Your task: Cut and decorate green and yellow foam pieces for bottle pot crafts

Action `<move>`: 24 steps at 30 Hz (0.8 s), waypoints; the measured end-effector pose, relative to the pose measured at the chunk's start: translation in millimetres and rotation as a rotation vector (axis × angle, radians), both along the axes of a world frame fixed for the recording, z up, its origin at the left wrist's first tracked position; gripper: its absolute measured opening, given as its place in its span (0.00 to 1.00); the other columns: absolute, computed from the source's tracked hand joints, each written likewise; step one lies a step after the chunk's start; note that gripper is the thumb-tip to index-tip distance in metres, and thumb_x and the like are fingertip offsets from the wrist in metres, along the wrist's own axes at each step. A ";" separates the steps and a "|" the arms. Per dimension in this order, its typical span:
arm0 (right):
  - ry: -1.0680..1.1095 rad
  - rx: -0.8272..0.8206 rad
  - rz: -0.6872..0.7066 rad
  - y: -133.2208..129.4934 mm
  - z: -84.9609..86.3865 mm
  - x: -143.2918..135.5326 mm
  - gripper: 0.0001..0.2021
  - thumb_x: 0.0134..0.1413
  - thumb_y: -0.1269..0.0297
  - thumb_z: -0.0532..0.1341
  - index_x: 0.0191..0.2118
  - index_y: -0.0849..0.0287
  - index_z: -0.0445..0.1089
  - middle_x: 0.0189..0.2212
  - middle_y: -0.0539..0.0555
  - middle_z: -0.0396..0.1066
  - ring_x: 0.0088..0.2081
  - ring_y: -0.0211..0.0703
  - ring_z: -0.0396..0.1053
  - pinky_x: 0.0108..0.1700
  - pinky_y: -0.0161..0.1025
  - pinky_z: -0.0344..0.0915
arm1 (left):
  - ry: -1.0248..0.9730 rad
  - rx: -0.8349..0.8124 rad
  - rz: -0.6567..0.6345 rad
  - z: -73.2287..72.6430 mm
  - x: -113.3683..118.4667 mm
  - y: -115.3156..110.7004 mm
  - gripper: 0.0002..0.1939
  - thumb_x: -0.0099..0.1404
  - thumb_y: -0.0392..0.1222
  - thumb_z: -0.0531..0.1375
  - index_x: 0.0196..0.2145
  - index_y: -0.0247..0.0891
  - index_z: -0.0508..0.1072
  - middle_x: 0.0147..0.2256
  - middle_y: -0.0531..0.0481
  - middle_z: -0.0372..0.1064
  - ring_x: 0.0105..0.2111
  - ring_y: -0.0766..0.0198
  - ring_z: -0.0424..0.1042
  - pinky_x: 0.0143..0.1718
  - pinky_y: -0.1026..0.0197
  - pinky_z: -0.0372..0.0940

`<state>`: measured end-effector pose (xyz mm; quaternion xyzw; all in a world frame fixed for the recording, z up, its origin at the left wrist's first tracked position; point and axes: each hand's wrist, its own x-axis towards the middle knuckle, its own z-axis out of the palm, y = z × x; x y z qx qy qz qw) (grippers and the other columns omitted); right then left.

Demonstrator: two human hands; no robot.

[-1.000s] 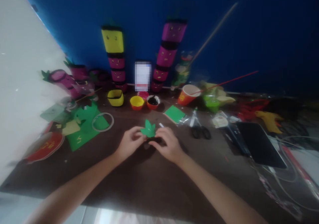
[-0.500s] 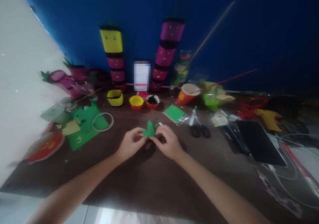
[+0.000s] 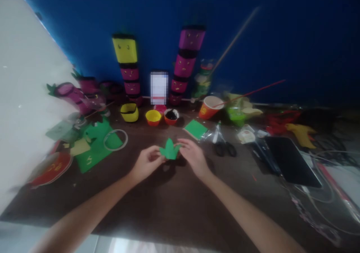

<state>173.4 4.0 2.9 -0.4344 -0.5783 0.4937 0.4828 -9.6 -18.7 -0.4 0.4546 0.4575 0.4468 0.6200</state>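
Head view, left hand (image 3: 146, 160) pinching green leafy cutout (image 3: 169, 150), right hand (image 3: 195, 157) alongside, its grip indiscernible

A hand could pass across the worktop (image 3: 168, 208) on the near side of both hands. Scissors (image 3: 225, 149) obstruct the right hand's (image 3: 195, 158) right, green sheets (image 3: 195, 129) its far side; a pale ring (image 3: 126, 138) lies beyond the left hand (image 3: 146, 160), leftward.

Head view: close above dark table (image 3: 168, 208), facing forward and down toward blue wall (image 3: 157, 17).
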 end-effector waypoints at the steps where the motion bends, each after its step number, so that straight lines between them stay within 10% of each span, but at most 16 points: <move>1: 0.044 -0.071 0.035 0.2 0.5 0.1 0.14 0.49 0.58 0.61 0.41 0.58 0.67 0.31 0.54 0.72 0.31 0.41 0.71 0.33 0.38 0.69 | 0.002 0.002 -0.003 -0.1 0.0 0.2 0.14 0.51 0.46 0.65 0.30 0.33 0.70 0.27 0.49 0.73 0.28 0.66 0.72 0.33 0.66 0.66; 13: 0.245 -0.315 0.010 3.6 -6.3 4.2 0.12 0.37 0.61 0.69 0.28 0.60 0.69 0.21 0.48 0.71 0.21 0.36 0.69 0.28 0.35 0.68 | 0.002 0.031 0.014 2.7 -2.7 3.5 0.13 0.54 0.46 0.62 0.32 0.33 0.71 0.30 0.47 0.72 0.32 0.63 0.72 0.37 0.59 0.67; 24: 0.340 -0.337 0.025 6.4 -12.7 6.2 0.13 0.35 0.62 0.70 0.27 0.60 0.69 0.21 0.48 0.72 0.23 0.36 0.69 0.28 0.35 0.68 | 0.371 0.374 0.609 7.3 -32.7 27.7 0.12 0.51 0.34 0.57 0.36 0.37 0.65 0.32 0.52 0.64 0.31 0.68 0.65 0.35 0.64 0.62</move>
